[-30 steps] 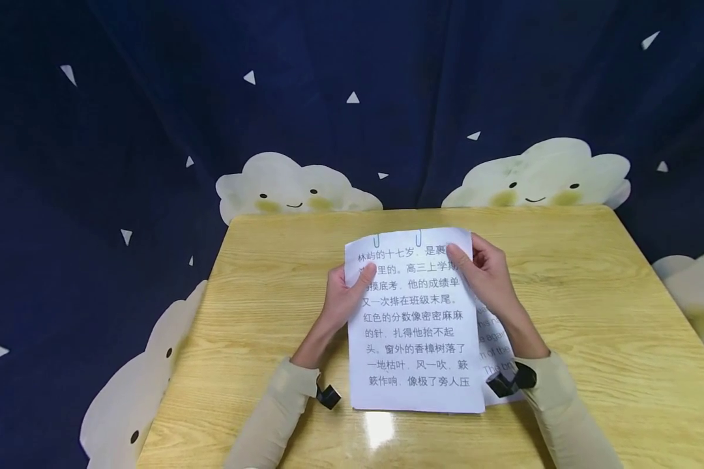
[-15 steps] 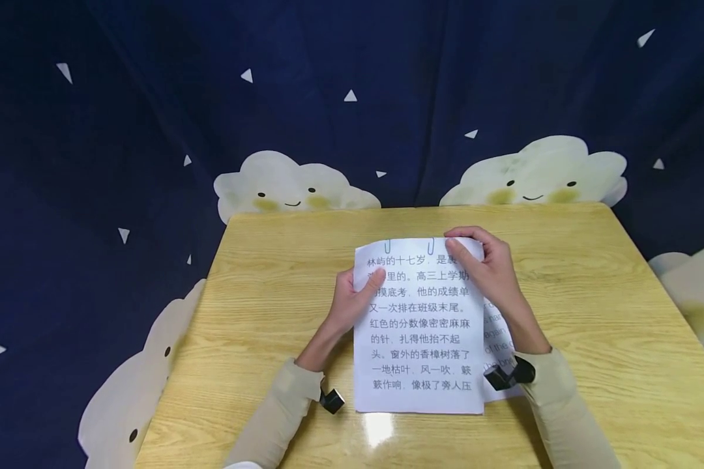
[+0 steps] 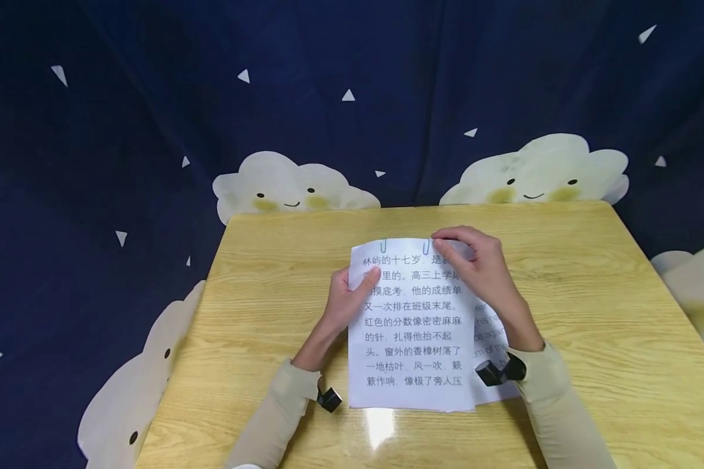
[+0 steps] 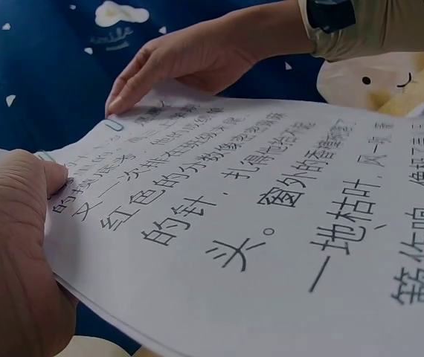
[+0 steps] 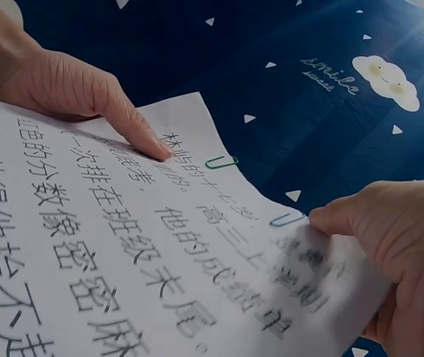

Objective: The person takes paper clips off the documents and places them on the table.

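Note:
A stack of printed paper sheets (image 3: 413, 339) is held up toward me over the table, its top page bearing large Chinese text. My left hand (image 3: 349, 296) grips its left edge, thumb on the front page. With thumb and fingers, my right hand (image 3: 481, 260) pinches the top edge toward the right corner. In the right wrist view, that thumb tip is right at the end of a blue paper clip (image 5: 286, 220). A green paper clip (image 5: 221, 161) sits farther left on the same edge. Behind the stack, a sheet with English text (image 3: 493, 345) shows at the right.
Under the hands is a wooden table (image 3: 270, 280), with a light reflection near its front. A dark blue curtain (image 3: 328, 39) with white triangles and smiling clouds hangs behind and beside it. Each wrist wears a small black camera (image 3: 330, 398).
My right hand has slid left from the right edge along the top edge to the blue clip. The stack has tilted and shifted slightly; my left hand keeps its grip.

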{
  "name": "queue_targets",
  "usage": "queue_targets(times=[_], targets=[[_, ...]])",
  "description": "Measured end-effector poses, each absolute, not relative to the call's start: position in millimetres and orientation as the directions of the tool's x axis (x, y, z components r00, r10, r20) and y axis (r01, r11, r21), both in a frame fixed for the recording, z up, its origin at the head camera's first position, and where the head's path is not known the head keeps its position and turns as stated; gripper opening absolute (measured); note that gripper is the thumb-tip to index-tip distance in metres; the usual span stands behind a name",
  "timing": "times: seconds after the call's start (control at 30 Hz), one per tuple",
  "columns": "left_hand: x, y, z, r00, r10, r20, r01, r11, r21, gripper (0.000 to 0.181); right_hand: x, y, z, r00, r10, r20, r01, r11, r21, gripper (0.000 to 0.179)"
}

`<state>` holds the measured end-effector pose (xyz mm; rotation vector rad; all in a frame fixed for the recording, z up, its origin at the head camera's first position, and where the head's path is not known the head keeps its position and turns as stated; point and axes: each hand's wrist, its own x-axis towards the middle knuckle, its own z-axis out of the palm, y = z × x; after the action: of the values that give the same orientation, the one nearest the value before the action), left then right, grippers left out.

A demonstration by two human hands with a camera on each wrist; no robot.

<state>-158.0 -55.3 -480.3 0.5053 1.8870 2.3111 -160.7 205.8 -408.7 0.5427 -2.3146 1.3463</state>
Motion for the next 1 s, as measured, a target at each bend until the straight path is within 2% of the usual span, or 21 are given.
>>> queue_targets(times=[0.23,0.53,1.0], targets=[[-158.8,-56.1,-480.6,-0.928,0.307,0.209,0.143,-0.223,0.964,0.031,-164.3,202.0,-404.7,-0.809,-0.181,0.559,-0.558,0.534,-0.635,0.014],[-160.2,-58.5,-483.5,-0.92,0.317,0.232,0.168,-0.217,0.962,0.028,-166.4,201.6,-401.7,-0.787,-0.232,0.572,-0.587,0.567,-0.578,0.011],[-161.3,-60.0,-482.4,-0.915,0.321,0.246,0.19,-0.195,0.962,0.029,-165.6,199.2,-402.2,-0.842,-0.245,0.48,-0.511,0.645,-0.568,0.008]])
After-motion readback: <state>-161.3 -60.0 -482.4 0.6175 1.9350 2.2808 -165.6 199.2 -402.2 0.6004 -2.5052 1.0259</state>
